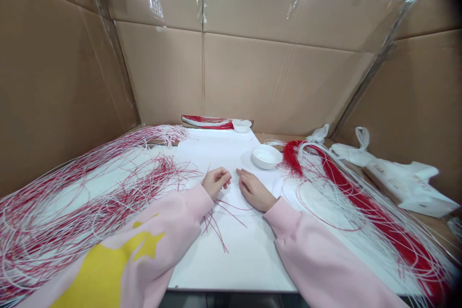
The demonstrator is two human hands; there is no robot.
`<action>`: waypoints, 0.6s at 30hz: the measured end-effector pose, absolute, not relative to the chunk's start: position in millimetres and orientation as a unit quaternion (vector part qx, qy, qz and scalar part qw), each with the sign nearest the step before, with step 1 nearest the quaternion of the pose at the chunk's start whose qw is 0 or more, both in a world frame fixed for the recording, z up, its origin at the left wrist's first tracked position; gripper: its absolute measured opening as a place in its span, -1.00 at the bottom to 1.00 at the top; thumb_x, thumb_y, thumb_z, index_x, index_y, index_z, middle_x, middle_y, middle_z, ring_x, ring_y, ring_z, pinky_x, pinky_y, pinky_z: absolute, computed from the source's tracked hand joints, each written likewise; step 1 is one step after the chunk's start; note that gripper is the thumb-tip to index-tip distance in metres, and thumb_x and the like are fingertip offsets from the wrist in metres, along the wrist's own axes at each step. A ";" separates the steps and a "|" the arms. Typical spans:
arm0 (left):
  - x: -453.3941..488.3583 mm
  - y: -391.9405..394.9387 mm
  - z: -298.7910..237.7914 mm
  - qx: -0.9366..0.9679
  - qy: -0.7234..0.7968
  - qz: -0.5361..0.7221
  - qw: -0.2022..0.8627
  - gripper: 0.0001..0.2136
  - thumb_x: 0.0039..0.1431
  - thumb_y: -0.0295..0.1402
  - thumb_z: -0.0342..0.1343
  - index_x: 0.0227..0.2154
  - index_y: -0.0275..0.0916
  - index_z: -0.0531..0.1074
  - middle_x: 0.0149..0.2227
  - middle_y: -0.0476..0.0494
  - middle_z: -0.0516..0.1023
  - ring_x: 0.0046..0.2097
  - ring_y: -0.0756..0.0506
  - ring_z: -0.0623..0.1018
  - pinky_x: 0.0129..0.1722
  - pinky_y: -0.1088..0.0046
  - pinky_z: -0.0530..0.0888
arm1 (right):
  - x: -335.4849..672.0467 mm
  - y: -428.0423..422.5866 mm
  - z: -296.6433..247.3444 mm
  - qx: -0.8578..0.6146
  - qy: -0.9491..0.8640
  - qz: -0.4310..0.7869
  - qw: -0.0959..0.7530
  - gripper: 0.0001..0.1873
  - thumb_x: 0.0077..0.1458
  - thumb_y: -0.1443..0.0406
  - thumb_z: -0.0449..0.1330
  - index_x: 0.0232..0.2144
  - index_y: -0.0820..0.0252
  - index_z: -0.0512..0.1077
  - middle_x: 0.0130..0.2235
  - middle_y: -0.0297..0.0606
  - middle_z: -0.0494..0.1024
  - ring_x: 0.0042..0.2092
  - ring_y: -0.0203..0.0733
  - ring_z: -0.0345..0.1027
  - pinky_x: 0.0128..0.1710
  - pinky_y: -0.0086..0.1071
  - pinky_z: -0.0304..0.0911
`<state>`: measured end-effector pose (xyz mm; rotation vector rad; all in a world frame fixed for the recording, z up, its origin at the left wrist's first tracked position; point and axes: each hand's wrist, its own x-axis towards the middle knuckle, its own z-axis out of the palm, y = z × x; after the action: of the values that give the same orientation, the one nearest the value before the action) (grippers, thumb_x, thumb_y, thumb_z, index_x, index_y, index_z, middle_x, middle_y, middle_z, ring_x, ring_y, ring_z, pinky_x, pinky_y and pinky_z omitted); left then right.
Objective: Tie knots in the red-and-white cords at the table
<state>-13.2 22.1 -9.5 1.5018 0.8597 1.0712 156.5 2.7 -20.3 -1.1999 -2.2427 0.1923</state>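
Note:
My left hand (217,182) is over the middle of the white table, its thumb and fingers curled together in a pinch. Whatever is between those fingertips is too small to make out. Thin red cords (218,231) fan out on the table below its wrist. A short gap away, my right hand (255,190) rests palm down with fingers stretched towards the left one; I see nothing held in it. One loose red cord runs between the wrists. Just beyond the right hand stands a white bowl (266,158). Both forearms are in pink sleeves.
Red and white cords (119,202) lie in long bundles at left. On the right are a red cord bundle (361,197), white cords, a white packet (404,185) and a plastic bag (352,154). Another small bowl (241,126) stands at the back. Cardboard walls (245,72) enclose the table.

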 end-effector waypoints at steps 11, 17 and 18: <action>-12.2 20.9 -7.8 0.625 0.355 0.452 0.528 -0.81 -0.09 -0.27 0.01 -0.59 -0.31 0.26 -0.65 0.05 0.29 -0.63 0.11 0.27 -0.65 0.61 0.14 | 157.0 2.1 -20.7 -0.474 -0.833 0.087 0.274 -0.84 0.06 0.41 -0.11 -0.41 0.21 0.27 0.04 -0.09 0.25 0.08 -0.12 0.08 -0.03 -0.06 0.05; -13.3 22.2 -9.6 0.634 0.353 0.449 0.520 -0.83 -0.08 -0.29 -0.01 -0.58 -0.32 0.27 -0.64 0.04 0.29 -0.62 0.11 0.28 -0.64 0.62 0.16 | 152.5 -4.7 -11.9 -0.465 -0.835 0.106 0.276 -0.83 0.05 0.41 -0.10 -0.41 0.20 0.28 -0.09 -0.14 0.39 -0.08 -0.17 0.27 -0.05 -0.13 0.08; -13.6 22.5 -9.6 0.635 0.357 0.448 0.517 -0.83 -0.08 -0.29 0.00 -0.58 -0.32 0.27 -0.64 0.04 0.30 -0.62 0.11 0.28 -0.64 0.62 0.16 | 151.4 -6.0 -10.1 -0.461 -0.836 0.110 0.279 -0.83 0.05 0.42 -0.10 -0.41 0.20 0.28 -0.13 -0.16 0.43 -0.12 -0.19 0.31 -0.05 -0.14 0.07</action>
<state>-13.6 22.5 -9.6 1.5252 0.8574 1.0764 151.4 -6.0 -10.1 -1.2359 -2.2420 0.2946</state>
